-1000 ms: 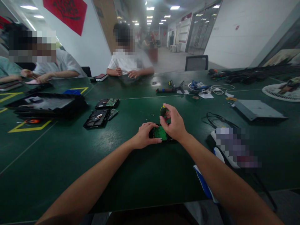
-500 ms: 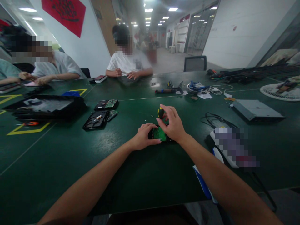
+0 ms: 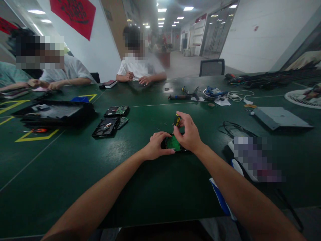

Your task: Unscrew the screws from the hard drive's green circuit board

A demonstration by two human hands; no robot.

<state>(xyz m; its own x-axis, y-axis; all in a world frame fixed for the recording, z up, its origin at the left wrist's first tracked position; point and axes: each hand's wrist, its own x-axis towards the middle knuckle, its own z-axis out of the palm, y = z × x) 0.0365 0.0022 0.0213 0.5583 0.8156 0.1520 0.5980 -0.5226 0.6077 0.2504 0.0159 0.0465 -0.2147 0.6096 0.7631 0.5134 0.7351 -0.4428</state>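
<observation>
A hard drive (image 3: 173, 143) lies on the table in front of me, its green circuit board facing up. My left hand (image 3: 159, 146) is closed round its left side, thumb along the near edge and fingers at the far edge. Upright over the drive's right part, a screwdriver (image 3: 177, 119) with a yellow and black handle is gripped by the fingers of my right hand (image 3: 188, 133). Its tip is hidden behind that hand. Tiny screws (image 3: 165, 123) lie on the table just beyond the drive.
Opened drive casings (image 3: 106, 128) with boards lie to the left, near a large black tray (image 3: 55, 112). A grey metal box (image 3: 281, 117), cables and a white power strip (image 3: 243, 164), partly blurred, are on the right. Co-workers (image 3: 140, 70) sit across the table.
The screwdriver has turned slightly in my right hand, which has shifted a little over the drive. My left hand keeps its hold. The whole view has swung slightly left.
</observation>
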